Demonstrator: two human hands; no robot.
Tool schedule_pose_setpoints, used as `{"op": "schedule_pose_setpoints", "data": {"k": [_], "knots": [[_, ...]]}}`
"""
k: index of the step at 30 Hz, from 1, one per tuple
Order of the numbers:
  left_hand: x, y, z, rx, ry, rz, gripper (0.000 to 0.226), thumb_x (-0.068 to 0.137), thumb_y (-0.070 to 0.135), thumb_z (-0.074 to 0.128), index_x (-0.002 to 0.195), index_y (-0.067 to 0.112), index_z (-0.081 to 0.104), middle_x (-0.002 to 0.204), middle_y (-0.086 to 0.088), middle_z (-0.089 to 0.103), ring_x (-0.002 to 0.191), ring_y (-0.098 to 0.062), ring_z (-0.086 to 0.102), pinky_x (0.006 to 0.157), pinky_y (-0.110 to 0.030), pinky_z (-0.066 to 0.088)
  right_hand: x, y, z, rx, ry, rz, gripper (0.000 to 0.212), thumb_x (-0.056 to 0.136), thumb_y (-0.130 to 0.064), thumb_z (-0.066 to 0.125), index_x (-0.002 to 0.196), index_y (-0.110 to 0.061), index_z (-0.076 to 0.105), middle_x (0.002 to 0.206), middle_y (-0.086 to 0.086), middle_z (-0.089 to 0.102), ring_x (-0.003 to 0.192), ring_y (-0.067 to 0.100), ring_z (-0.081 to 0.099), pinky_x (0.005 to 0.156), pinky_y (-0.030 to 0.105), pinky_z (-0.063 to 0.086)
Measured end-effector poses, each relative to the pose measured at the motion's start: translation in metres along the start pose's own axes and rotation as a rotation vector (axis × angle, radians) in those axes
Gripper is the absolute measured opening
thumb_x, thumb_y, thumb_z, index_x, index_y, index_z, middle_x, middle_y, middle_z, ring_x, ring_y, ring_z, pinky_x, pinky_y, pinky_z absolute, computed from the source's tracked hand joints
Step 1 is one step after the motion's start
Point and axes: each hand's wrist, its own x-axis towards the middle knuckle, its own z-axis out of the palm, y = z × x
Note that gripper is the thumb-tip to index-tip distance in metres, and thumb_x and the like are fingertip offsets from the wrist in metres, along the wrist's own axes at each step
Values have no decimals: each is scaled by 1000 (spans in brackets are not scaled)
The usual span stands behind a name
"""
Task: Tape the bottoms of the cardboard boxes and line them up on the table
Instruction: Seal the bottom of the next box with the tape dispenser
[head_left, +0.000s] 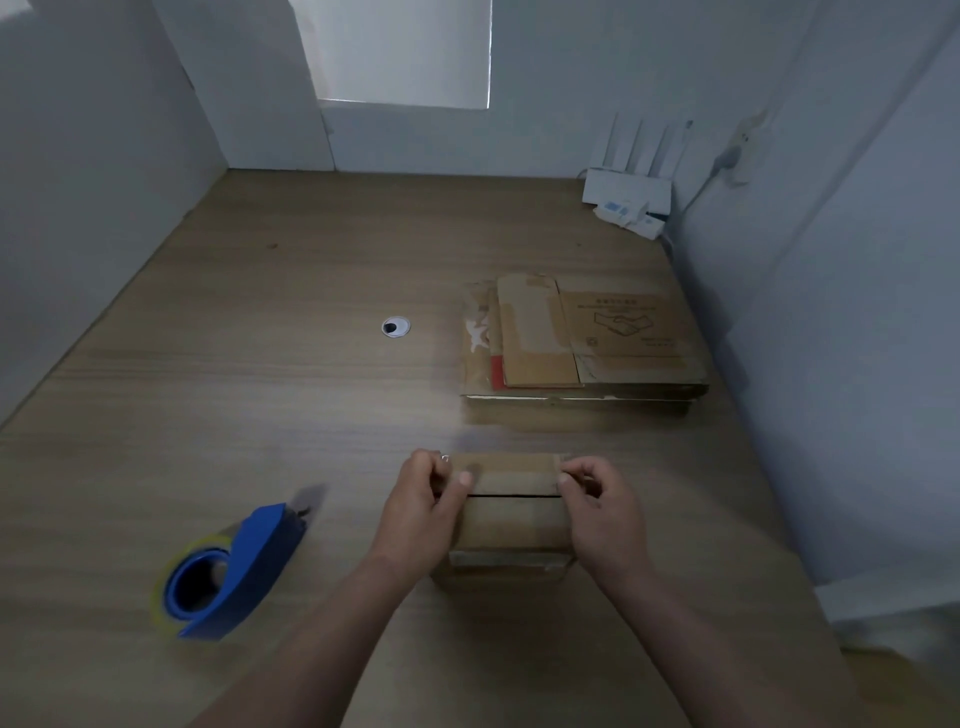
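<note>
While the blue tape dispenser (234, 566) lies on its side at the left of the desk (260, 364), well apart from both hands, the small cardboard box (511, 522) stands in the middle, close to the person, with its closed flaps facing up. The left hand (423, 501) holds the left side of the box; its fingers (428, 461) are curled at the far corner and the thumb presses on the far flap. The seam between the two flaps shows as a dark line, and I see no tape across it. The right hand (597, 501) grips the right side, its fingers (579, 475) pinching the flap's edge. Behind, to the right, a stack of flattened boxes (587, 338) lies on the desk. I judge the danger is in reaching for the tape: one hand must let go, and then the flaps may spring up or the seam may open, so the strip would go on crooked. The light box could also slide under the dispenser's pull.
</note>
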Motion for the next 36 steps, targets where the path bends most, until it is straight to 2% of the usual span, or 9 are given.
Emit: {"op": "schedule_pose_setpoints", "data": {"k": [4, 6, 9, 13, 18, 25, 28, 31, 36], "knots": [[-3, 5, 14, -95, 174, -75, 16, 97, 33, 58, 97, 22, 46, 93, 2, 59, 87, -18, 56, 70, -31, 40, -5, 3, 7, -40, -22, 26, 13, 100, -24, 53, 113, -29, 54, 105, -11, 59, 95, 4, 56, 86, 33, 46], [-3, 2, 14, -80, 199, -61, 15, 97, 31, 58, 107, 23, 49, 101, 3, 59, 94, -17, 55, 81, -33, 43, 0, 4, 6, -127, -74, 11, 31, 101, -28, 53, 131, -25, 53, 117, -11, 57, 105, 6, 54, 92, 29, 41], [-4, -4, 14, -58, 212, -59, 15, 96, 27, 58, 111, 23, 54, 108, 1, 58, 100, -18, 54, 90, -36, 45, 9, 4, 9, -181, -91, -31, 28, 99, -21, 57, 126, -21, 62, 119, -7, 59, 111, 11, 53, 93, 28, 40], [-12, -13, 13, -70, 232, -71, 13, 95, 28, 58, 106, 27, 52, 105, 1, 56, 97, -17, 54, 89, -41, 47, 6, 7, 12, -136, -82, -36, 24, 101, -12, 50, 119, -18, 64, 116, -1, 64, 109, 14, 56, 95, 31, 44], [-15, -13, 11, -69, 212, -51, 13, 96, 25, 58, 106, 24, 50, 102, 0, 57, 94, -19, 54, 84, -36, 45, 2, 2, 11, -166, -120, -47, 25, 102, -11, 47, 122, -14, 63, 113, -4, 63, 106, 12, 56, 88, 23, 39], [-17, -14, 21, 46, 147, -29, 14, 95, 23, 58, 107, 23, 51, 107, 1, 53, 95, -15, 50, 81, -27, 36, -15, 33, 5, -276, -167, 54, 21, 102, -15, 49, 117, -14, 64, 105, -3, 63, 103, 22, 60, 78, 24, 36], [-25, -23, 22, 49, 156, -27, 16, 96, 23, 58, 110, 22, 52, 108, 2, 54, 95, -14, 51, 84, -29, 40, -26, 35, 8, -274, -148, 62, 23, 102, -17, 51, 120, -13, 63, 107, -5, 62, 103, 19, 59, 80, 23, 36], [-35, -41, 18, 43, 178, -52, 16, 97, 27, 55, 113, 26, 49, 108, 2, 55, 97, -15, 54, 87, -38, 48, -31, 30, 15, -284, -196, 8, 22, 102, -18, 51, 120, -16, 63, 104, -9, 60, 97, 13, 56, 79, 22, 35], [-36, -50, 19, 40, 192, -85, 19, 98, 26, 54, 116, 22, 50, 109, -3, 58, 99, -22, 57, 89, -42, 49, -32, 27, 19, -296, -224, -48, 20, 102, -17, 50, 117, -18, 63, 99, -12, 59, 88, 7, 51, 73, 19, 31]]}}
